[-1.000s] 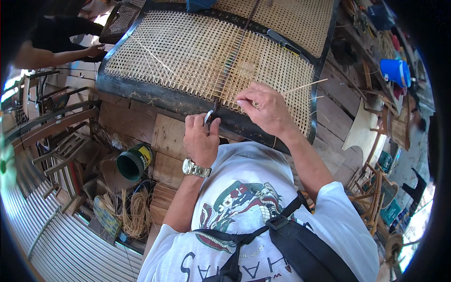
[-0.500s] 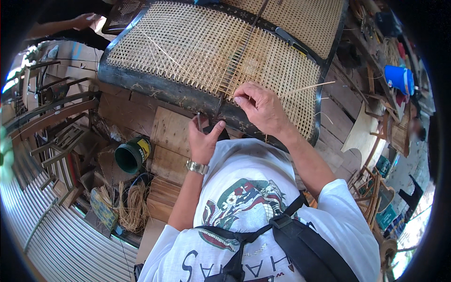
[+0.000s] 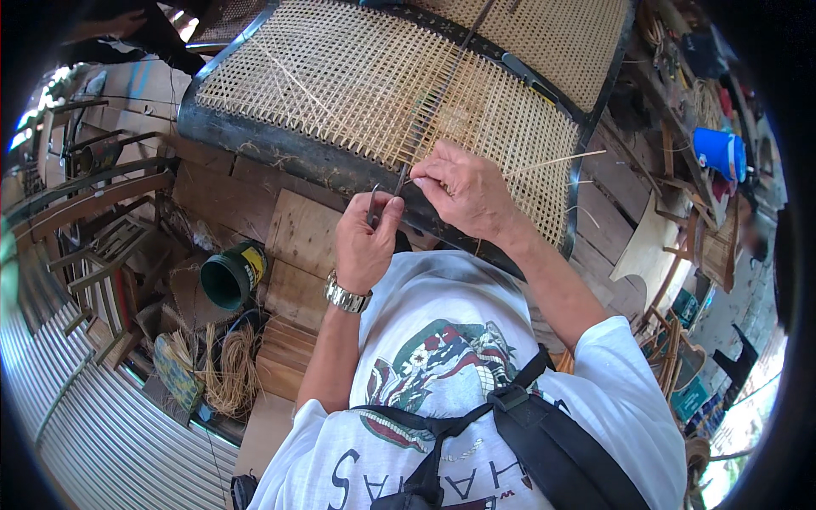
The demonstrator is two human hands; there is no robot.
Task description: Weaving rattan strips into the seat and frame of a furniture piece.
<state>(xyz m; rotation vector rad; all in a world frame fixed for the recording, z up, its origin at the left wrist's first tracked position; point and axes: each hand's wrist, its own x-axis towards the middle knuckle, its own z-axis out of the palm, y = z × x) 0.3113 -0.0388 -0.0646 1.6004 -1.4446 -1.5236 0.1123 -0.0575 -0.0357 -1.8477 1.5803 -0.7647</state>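
In front of me is a woven cane panel (image 3: 340, 76) in a dark frame (image 3: 280, 146). A long dark thin rod (image 3: 450, 72) runs through the weave toward me, its near end reaching past the cane edge. My left hand (image 3: 361, 242) is closed round that near end, thumb against the fingers; a thin metal tool (image 3: 374, 204) also shows in this grip. Close beside it, my right hand (image 3: 467, 191) pinches at the edge of the weave by the rod. What its fingertips hold is too small to make out. A loose cane strand (image 3: 557, 160) sticks out to its right.
A grey-handled tool (image 3: 531, 81) lies along the panel's far dark bar. On the left are a green bucket (image 3: 225, 280), a bundle of cane strands (image 3: 231, 365) and wooden chair frames (image 3: 110, 297). A blue container (image 3: 718, 155) is at the right. Another person's arm (image 3: 110, 25) shows at the upper left.
My left hand has moved up and right from below the frame edge and closed on the rod's near end. My right hand has shifted slightly, its fingertips now nearer the rod.
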